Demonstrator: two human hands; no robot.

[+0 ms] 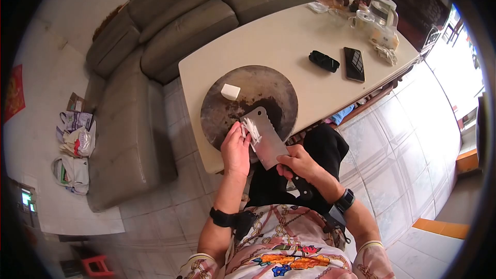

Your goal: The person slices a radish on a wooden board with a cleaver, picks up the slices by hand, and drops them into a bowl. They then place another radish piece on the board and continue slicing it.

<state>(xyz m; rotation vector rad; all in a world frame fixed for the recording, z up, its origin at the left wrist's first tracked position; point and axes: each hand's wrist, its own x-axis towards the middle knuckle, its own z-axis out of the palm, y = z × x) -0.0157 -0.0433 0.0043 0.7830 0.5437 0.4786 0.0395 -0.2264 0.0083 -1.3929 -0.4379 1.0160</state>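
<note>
A broad metal cleaver (267, 147) lies flat over the near edge of a round, dark-stained board (222, 108). My right hand (299, 163) is closed round its handle end. White strips (252, 131) rest on the blade near its far end. My left hand (237, 148) is beside the blade's left edge, its fingertips at the strips; whether it grips any of them cannot be made out. A white block (230, 92) sits on the upper left part of the board.
The board stands on a cream table (279, 36). Farther right are a black case (324, 61), a phone (354, 64), a glass cup (363, 19) and a clear kettle (383, 8). A grey sofa (175, 31) runs behind and left.
</note>
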